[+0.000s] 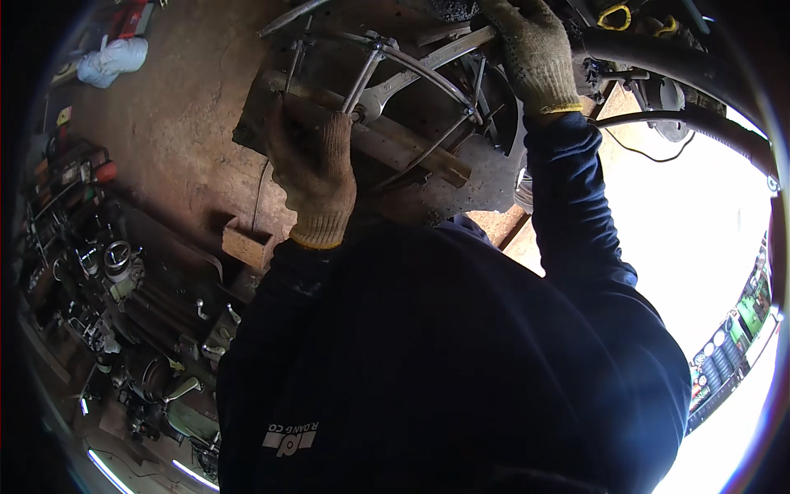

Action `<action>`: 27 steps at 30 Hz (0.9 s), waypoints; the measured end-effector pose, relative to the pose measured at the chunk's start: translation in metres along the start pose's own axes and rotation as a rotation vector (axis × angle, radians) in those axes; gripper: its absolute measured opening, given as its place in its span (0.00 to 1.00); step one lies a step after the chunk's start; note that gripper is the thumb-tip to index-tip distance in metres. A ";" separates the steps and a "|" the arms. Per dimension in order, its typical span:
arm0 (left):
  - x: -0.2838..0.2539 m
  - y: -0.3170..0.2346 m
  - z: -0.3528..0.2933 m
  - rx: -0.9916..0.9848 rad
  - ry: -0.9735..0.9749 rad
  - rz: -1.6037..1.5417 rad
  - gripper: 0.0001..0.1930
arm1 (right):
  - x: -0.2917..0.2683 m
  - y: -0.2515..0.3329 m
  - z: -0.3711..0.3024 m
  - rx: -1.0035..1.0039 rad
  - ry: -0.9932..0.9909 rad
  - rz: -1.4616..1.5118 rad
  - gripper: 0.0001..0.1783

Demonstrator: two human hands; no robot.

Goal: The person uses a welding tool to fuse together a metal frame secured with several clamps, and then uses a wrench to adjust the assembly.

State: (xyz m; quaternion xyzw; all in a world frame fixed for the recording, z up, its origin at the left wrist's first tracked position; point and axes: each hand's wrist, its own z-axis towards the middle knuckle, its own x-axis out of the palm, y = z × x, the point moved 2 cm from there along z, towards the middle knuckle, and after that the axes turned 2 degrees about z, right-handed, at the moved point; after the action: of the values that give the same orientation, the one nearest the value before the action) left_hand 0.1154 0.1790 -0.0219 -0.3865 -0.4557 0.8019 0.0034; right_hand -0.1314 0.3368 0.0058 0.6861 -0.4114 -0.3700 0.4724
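Observation:
My right hand (535, 58), in a knitted work glove, is closed round the upper right end of a long metal wrench (448, 59). The wrench slants down to the left, its wide head beside my left hand (321, 169). That hand wears a browner, dirtier glove; its fingers are bent at the work, and what they grip is hidden. Around the wrench stands a metal frame of curved rods (424, 72) joined by small fittings. Under it a rusty straight bar (436, 160) lies across a dark, pitted metal plate (477, 185).
Left of me stands machinery with a handwheel (118, 257) and levers. A small open cardboard box (247, 244) sits on the brown floor, with a pale cloth bundle (113, 60) farther off. Thick dark pipes or hoses (658, 56) run at the upper right, beside glaring daylight.

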 end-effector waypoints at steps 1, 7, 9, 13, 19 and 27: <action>0.001 0.001 -0.002 0.004 -0.008 -0.013 0.42 | 0.005 0.009 -0.003 0.034 0.004 -0.029 0.15; 0.005 0.008 0.005 0.638 -0.075 0.534 0.36 | 0.036 0.000 0.076 -0.882 0.266 -0.665 0.15; 0.010 0.006 0.007 0.728 -0.086 0.590 0.36 | 0.071 -0.018 0.144 -1.454 0.346 -1.045 0.17; -0.006 -0.009 0.009 -0.142 0.095 -0.246 0.40 | 0.151 0.059 0.105 -0.469 0.915 -0.518 0.22; -0.003 -0.022 0.010 -0.194 0.072 -0.134 0.44 | 0.122 0.043 0.156 -1.363 0.584 -0.882 0.21; 0.004 0.007 0.001 0.099 0.000 -0.018 0.44 | 0.037 0.070 0.033 -0.354 0.230 -0.170 0.17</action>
State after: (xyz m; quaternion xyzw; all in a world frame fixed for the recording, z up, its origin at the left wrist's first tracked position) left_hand 0.1146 0.1758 -0.0299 -0.3817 -0.4190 0.8233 0.0298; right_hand -0.1615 0.2767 0.0584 0.6622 -0.2244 -0.3943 0.5964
